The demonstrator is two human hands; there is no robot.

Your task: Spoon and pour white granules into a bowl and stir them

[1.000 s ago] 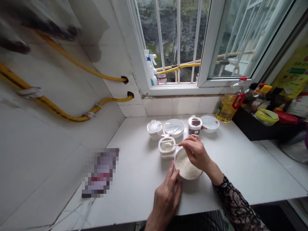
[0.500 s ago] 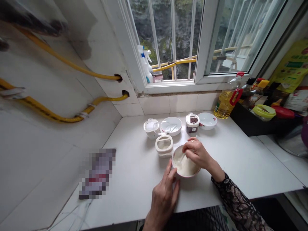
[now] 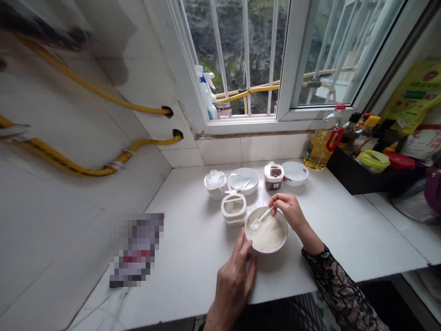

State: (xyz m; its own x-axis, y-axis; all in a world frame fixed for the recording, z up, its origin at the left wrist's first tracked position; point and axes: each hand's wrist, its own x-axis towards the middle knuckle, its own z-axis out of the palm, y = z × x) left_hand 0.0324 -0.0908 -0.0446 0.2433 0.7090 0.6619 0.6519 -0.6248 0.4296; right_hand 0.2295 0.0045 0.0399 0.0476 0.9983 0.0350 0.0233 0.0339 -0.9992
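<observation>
A white bowl (image 3: pixel 284 243) of pale, fine powder (image 3: pixel 267 237) rests on the counter in front of me. My left hand (image 3: pixel 234 278) holds the bowl at its left side, thumb on the near rim and fingers along the outside. Between thumb and fingertips, my right hand (image 3: pixel 289 212) pinches the handle of a small white spoon (image 3: pixel 257 223). The spoon's head lies over the powder at the bowl's left side. Just beyond the bowl stands a jar (image 3: pixel 234 210) with a cream-rimmed clear lid.
Behind are a white-lidded jar (image 3: pixel 214 185), a white bowl (image 3: pixel 248 174) with a spoon inside, a jar of dark contents (image 3: pixel 274 176) and a shallow white bowl (image 3: pixel 296 174). An oil bottle (image 3: pixel 319 149) and a black condiment box (image 3: pixel 347 172) stand right; a blurred-out item (image 3: pixel 139 250) lies left.
My right hand has drawn back up and right toward the bowl's far rim, and the spoon's head now shows clearly. My left hand stays at the bowl.
</observation>
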